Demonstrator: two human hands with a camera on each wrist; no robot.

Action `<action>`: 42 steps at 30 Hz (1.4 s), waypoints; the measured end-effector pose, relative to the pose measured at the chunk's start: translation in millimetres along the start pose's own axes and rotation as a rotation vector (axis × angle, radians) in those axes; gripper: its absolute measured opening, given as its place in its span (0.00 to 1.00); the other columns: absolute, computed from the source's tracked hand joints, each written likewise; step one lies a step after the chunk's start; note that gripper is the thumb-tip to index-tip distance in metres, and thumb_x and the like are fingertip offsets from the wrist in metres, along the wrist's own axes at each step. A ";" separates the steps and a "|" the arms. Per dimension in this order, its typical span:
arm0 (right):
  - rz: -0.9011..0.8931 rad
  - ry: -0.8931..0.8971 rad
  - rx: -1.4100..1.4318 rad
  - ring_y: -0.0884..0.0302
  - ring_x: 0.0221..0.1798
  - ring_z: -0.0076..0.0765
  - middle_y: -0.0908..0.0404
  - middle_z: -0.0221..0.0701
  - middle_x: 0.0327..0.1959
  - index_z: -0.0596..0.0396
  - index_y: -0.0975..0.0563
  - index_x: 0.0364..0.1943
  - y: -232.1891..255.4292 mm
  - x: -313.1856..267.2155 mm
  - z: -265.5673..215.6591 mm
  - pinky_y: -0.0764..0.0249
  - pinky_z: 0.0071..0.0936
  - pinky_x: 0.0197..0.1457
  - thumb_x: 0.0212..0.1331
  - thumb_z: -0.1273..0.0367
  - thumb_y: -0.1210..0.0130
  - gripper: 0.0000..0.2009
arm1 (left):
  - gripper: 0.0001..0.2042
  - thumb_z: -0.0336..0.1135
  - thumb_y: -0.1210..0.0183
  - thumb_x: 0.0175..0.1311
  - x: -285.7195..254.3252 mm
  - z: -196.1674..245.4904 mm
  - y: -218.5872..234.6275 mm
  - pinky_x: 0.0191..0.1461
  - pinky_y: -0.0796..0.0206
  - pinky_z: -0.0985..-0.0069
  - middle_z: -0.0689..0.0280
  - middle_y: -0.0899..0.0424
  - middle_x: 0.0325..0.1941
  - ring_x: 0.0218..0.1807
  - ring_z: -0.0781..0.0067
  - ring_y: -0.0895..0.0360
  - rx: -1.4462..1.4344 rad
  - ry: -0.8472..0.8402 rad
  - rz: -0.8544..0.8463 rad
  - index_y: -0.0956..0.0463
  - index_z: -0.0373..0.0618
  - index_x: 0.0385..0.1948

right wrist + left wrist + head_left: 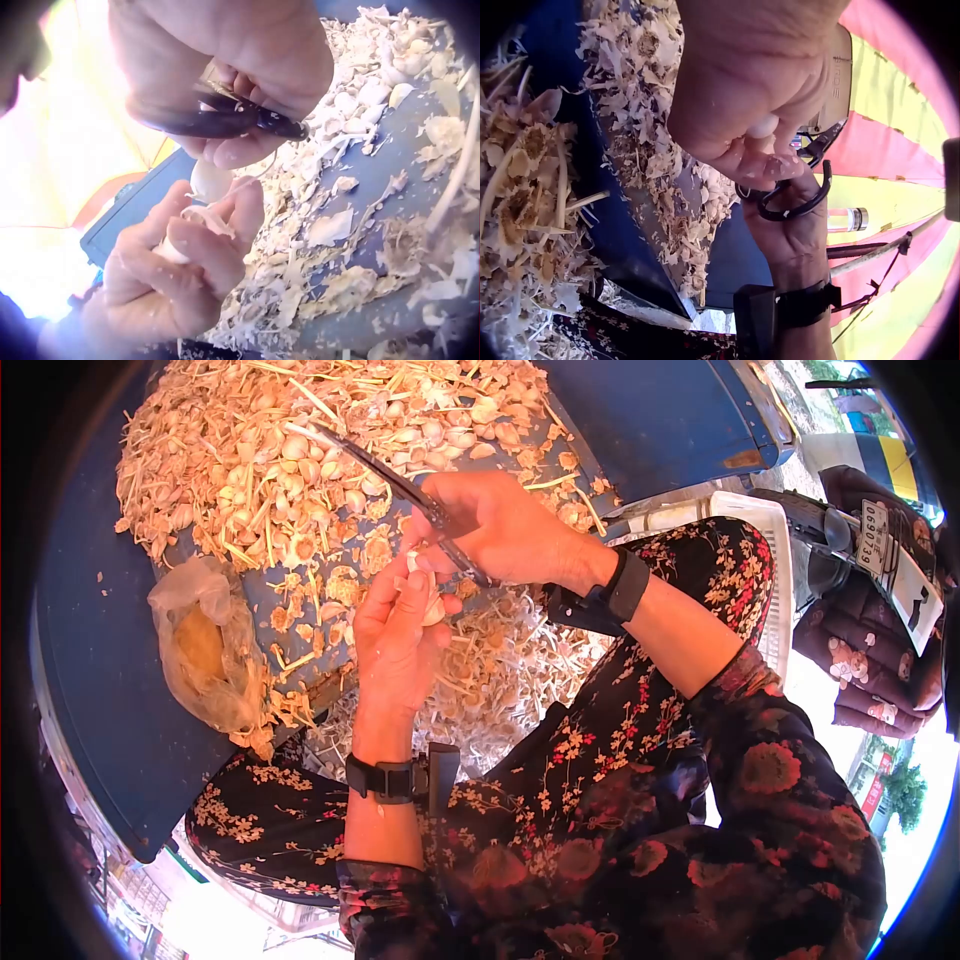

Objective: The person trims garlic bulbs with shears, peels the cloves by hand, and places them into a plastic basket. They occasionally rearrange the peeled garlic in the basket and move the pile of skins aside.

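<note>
My left hand point(405, 605) pinches a white garlic bulb point(430, 600) between thumb and fingers, above a heap of skins. My right hand point(455, 525) sits just above it and grips dark scissors point(395, 482), whose blades point up and left over the pile. In the right wrist view the black scissor handles point(217, 120) lie inside the curled right fingers point(232, 150), and the garlic point(210, 180) shows white in the left hand point(172, 262). The left wrist view shows the garlic point(763, 127) under the left palm and a handle loop point(795, 206) over the right hand.
A big heap of garlic cloves, stalks and dry skins point(290, 460) covers a blue surface point(100, 660). A crumpled plastic bag point(205, 645) lies at its left. More skins point(500, 670) fill a white basket point(772, 550) on the lap. A parked motorbike point(880, 540) stands right.
</note>
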State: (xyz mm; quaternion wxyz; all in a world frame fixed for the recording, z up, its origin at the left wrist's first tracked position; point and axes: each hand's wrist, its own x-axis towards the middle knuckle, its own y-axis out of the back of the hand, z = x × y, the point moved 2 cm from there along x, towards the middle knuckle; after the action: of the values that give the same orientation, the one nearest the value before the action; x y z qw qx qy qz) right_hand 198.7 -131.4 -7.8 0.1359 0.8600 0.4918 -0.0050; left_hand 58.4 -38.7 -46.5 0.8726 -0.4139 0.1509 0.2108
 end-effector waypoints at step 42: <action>0.607 -0.216 -0.593 0.28 0.23 0.35 0.23 0.38 0.21 0.59 0.26 0.25 95.7 31.2 60.6 0.32 0.33 0.28 0.45 0.66 0.34 0.13 | 0.08 0.35 0.47 0.67 -0.4 -0.5 7.9 0.19 0.32 0.92 0.65 0.26 0.37 0.30 0.80 0.27 -0.271 0.104 0.034 0.29 0.41 0.41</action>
State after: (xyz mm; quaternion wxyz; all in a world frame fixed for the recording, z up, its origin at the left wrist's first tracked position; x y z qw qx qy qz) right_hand 303.5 -165.3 -48.7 0.4230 0.8838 0.1799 0.0868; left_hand 54.1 -34.7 -51.9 0.7961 -0.5356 0.1731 0.2223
